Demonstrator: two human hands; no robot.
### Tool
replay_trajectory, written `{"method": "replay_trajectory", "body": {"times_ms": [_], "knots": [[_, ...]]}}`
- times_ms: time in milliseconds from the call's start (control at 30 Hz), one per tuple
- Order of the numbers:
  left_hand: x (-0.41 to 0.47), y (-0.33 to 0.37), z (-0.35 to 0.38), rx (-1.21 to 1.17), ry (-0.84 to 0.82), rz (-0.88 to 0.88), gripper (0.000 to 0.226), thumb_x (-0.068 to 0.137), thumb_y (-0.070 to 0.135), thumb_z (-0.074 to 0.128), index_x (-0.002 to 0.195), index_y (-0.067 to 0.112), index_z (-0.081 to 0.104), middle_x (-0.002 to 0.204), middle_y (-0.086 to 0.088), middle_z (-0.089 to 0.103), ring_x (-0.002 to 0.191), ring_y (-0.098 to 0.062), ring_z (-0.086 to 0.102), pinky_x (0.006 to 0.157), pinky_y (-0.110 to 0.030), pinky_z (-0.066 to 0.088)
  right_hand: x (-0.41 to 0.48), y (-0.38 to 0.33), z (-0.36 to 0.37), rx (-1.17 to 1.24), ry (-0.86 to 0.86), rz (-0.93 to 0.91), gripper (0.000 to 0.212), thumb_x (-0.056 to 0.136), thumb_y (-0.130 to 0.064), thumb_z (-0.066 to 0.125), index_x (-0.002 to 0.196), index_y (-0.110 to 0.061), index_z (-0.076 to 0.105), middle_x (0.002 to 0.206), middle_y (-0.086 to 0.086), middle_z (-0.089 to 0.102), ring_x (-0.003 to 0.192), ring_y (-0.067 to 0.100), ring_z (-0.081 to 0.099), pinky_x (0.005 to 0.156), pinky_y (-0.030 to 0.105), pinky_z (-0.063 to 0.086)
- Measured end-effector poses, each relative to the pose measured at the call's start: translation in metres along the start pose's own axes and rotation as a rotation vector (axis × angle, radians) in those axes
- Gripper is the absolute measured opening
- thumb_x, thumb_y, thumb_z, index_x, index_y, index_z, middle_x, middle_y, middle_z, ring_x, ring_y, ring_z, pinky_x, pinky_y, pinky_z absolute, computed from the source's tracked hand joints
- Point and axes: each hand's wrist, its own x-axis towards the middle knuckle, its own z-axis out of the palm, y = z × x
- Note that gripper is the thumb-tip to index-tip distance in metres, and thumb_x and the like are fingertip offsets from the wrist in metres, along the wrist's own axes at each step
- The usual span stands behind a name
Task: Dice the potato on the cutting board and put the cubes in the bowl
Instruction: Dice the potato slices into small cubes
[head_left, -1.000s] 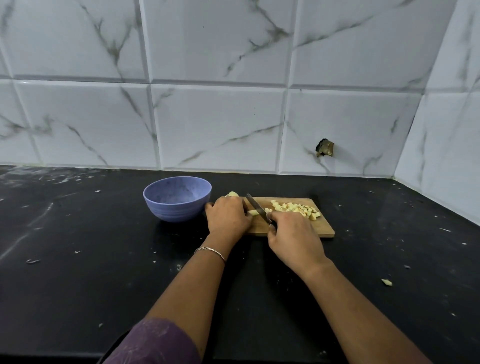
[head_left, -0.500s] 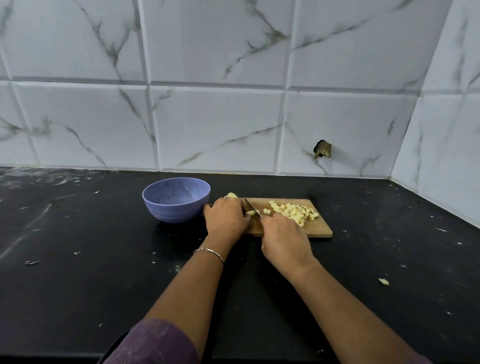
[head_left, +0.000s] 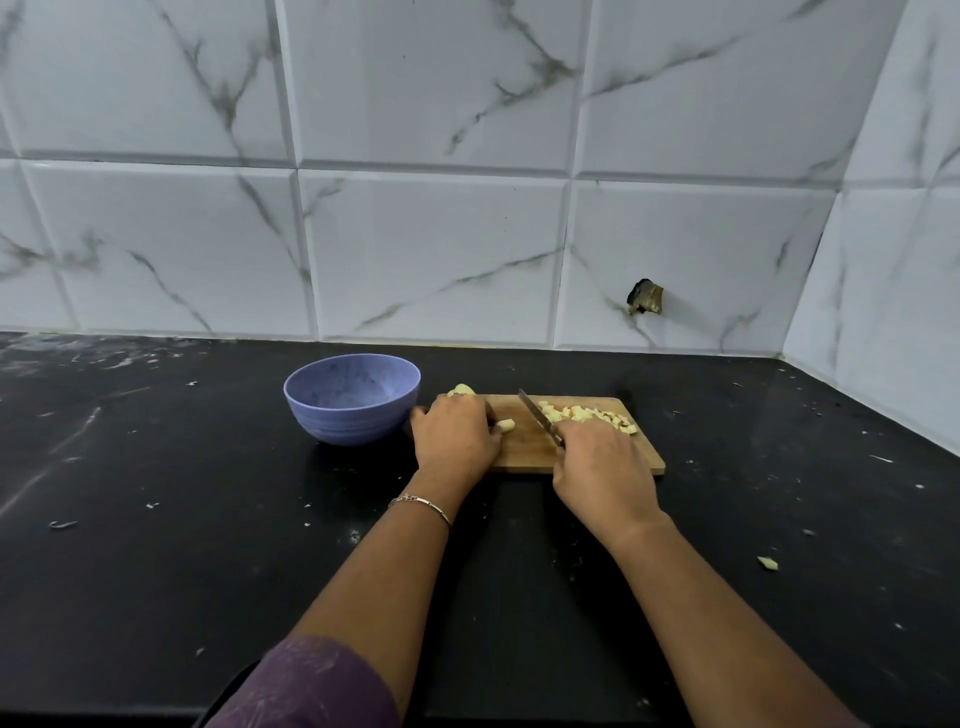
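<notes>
- My purple sleeve (head_left: 306, 686) is closest, on my left arm. A thin bracelet (head_left: 421, 504) sits on that wrist.
- A small yellow bit (head_left: 768, 563) lies alone on the black table (head_left: 156, 519), off to the right of my right arm.
- My right hand (head_left: 602, 462) is closed tight around the handle of the knife (head_left: 537, 415). The blade points away from me and leans left, over the cutting board (head_left: 524, 457).
- My left hand (head_left: 457, 436) is curled over the potato piece (head_left: 506, 426) at the left end of the board and holds it there. One end pokes out toward the knife.
- The cubes (head_left: 587, 414) sit in a pile on the right part of the board, just past the blade.
- Another yellow chunk (head_left: 462, 388) peeks out behind my left fingers.
- The blue bowl (head_left: 353, 397) stands on the table just left of the board, near my left hand.
- Behind it all is a white tile wall (head_left: 415, 234) with a dark hole (head_left: 645, 297) in it.
</notes>
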Motion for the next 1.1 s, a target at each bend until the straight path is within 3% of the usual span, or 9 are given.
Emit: {"method": "replay_trajectory", "body": {"times_ms": [200,400,900,1100], "knots": [[-0.001,0.0,0.0,0.016,0.006,0.003,0.032,0.093,0.051,0.057,0.104,0.025,0.071,0.109,0.0,0.065,0.109,-0.022,0.059,0.092,-0.04,0.038,-0.003,-0.007,0.001,0.066,0.039,-0.079,0.03,0.099,-0.023,0.053,0.128,-0.023,0.06,0.106,-0.002,0.061,0.098,0.015,0.06,0.085,0.028,0.052],[-0.001,0.002,-0.002,0.016,0.001,0.004,0.027,0.092,0.043,0.058,0.105,0.022,0.07,0.109,-0.002,0.066,0.108,-0.022,0.059,0.092,-0.04,0.039,-0.005,-0.01,0.001,0.085,0.007,-0.107,0.035,0.1,-0.025,0.053,0.134,-0.023,0.058,0.11,-0.001,0.06,0.099,0.014,0.06,0.085,0.027,0.051],[-0.002,0.002,-0.003,-0.012,-0.02,-0.001,0.021,0.092,0.036,0.057,0.105,0.024,0.069,0.109,-0.001,0.064,0.109,-0.022,0.059,0.093,-0.041,0.039,-0.005,-0.017,0.003,0.09,-0.018,-0.126,0.032,0.101,-0.021,0.053,0.132,-0.02,0.058,0.108,0.0,0.061,0.095,0.013,0.06,0.083,0.028,0.054],[-0.003,0.002,-0.003,-0.016,-0.005,-0.001,0.021,0.092,0.035,0.055,0.103,0.021,0.066,0.111,-0.002,0.062,0.109,-0.023,0.058,0.091,-0.038,0.037,-0.005,-0.021,0.007,0.036,-0.032,-0.145,0.025,0.098,-0.016,0.055,0.123,-0.017,0.06,0.104,0.003,0.059,0.094,0.017,0.06,0.081,0.03,0.054]]}}
